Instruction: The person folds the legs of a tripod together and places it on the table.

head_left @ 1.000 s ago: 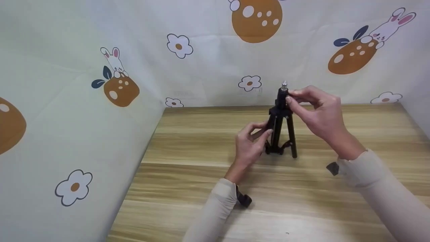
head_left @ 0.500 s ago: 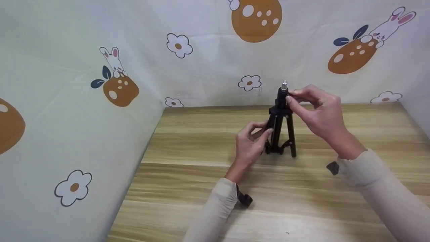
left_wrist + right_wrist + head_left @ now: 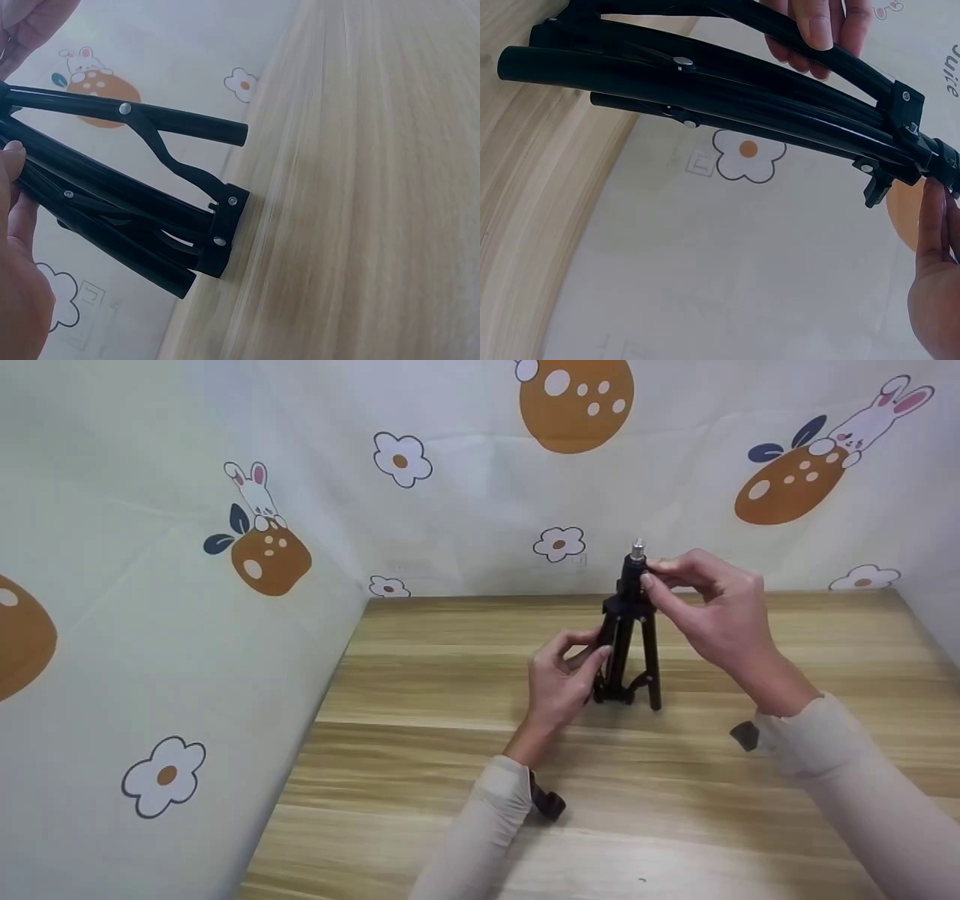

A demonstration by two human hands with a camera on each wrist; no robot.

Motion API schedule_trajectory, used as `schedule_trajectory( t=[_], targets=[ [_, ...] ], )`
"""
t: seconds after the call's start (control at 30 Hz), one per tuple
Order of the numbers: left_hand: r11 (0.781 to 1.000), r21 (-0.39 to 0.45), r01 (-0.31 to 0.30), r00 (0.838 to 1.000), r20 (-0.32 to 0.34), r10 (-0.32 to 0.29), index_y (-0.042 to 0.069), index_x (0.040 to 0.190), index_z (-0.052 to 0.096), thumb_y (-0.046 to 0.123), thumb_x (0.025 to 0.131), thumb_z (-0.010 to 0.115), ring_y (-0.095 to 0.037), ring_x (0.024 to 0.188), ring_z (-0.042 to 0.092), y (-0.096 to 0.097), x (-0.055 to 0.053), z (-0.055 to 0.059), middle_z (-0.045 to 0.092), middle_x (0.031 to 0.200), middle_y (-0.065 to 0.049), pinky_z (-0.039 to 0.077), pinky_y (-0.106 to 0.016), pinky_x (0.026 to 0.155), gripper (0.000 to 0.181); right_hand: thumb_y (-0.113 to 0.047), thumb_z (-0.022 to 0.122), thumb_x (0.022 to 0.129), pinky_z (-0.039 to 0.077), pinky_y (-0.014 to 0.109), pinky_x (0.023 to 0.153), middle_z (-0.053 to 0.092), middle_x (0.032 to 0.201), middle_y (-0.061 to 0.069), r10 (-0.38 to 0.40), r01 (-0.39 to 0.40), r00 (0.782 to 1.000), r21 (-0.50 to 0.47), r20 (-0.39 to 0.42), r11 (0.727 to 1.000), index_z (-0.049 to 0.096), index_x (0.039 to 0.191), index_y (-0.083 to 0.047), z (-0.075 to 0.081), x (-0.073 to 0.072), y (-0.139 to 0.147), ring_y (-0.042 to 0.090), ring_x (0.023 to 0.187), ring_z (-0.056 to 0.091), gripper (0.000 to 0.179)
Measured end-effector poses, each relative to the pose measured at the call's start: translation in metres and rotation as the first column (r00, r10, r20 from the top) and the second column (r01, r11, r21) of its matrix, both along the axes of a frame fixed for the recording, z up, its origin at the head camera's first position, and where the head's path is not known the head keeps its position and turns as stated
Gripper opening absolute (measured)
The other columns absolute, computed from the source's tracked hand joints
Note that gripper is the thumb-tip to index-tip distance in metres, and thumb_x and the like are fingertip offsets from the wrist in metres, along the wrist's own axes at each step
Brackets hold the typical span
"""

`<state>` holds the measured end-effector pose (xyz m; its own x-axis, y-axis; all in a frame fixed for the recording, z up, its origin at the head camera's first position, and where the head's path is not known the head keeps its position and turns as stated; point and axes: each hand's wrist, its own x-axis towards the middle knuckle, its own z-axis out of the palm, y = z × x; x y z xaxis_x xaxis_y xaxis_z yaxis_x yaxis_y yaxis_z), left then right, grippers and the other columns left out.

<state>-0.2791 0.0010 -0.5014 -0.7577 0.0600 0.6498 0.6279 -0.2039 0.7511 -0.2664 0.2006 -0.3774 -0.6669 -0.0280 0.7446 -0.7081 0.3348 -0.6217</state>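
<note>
A small black tripod stand (image 3: 621, 652) with a silver stud (image 3: 637, 549) on top stands upright near the back of the table, its legs spread only a little. My left hand (image 3: 559, 682) grips one leg between thumb and fingers. Higher up, my right hand (image 3: 716, 607) pinches the collar just below the stud, with thumb and index finger. The left wrist view has the legs and a curved brace (image 3: 172, 161) close to the wood. From the right wrist, a small lever (image 3: 876, 187) sticks out below the hub, and the right hand's fingers (image 3: 932, 225) lie against the collar.
The wood-grain table (image 3: 420, 780) ends at a pale cloth backdrop (image 3: 465, 510) printed with rabbits, oranges and flowers, which also covers the left side. Black wrist pieces (image 3: 550, 804) hang under both beige sleeves. A tiny speck (image 3: 642, 880) lies near the front.
</note>
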Motion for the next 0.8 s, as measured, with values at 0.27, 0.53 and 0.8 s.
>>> schedule_trajectory(
  t=[0.27,0.53,0.8],
  targets=[
    [1.000,0.011,-0.002,1.000,-0.007,0.002,-0.012,0.108,0.070,-0.008,0.092,0.081,-0.025,0.114,0.078,0.0008,-0.0004,-0.0006,0.074,0.113,-0.029,0.068,-0.042,0.101,0.020,0.008,0.081,0.091,0.067,0.017,0.089,0.084,0.107,0.015,-0.002,0.002,1.000,0.008,0.002,1.000,0.080,0.102,0.000,0.0001,0.0000,0.0000,0.003,0.092,0.080,0.014],
    [1.000,0.011,-0.011,1.000,-0.020,0.011,-0.011,0.107,0.070,-0.009,0.091,0.081,-0.030,0.115,0.078,0.0021,-0.0002,-0.0013,0.075,0.112,-0.029,0.067,-0.043,0.101,0.020,0.007,0.081,0.092,0.067,0.017,0.089,0.084,0.107,0.016,0.000,0.000,1.000,0.004,0.002,1.000,0.081,0.103,-0.001,-0.0008,0.0005,0.0001,0.004,0.093,0.081,0.014],
    [1.000,-0.001,-0.016,1.000,-0.001,0.016,-0.010,0.107,0.069,-0.008,0.092,0.081,-0.035,0.116,0.078,0.0030,0.0007,-0.0001,0.075,0.113,-0.028,0.067,-0.042,0.101,0.019,0.005,0.081,0.093,0.066,0.015,0.089,0.084,0.105,0.016,-0.015,0.015,1.000,0.009,0.003,1.000,0.080,0.103,0.000,-0.0010,0.0006,-0.0001,0.005,0.091,0.081,0.011]
  ],
)
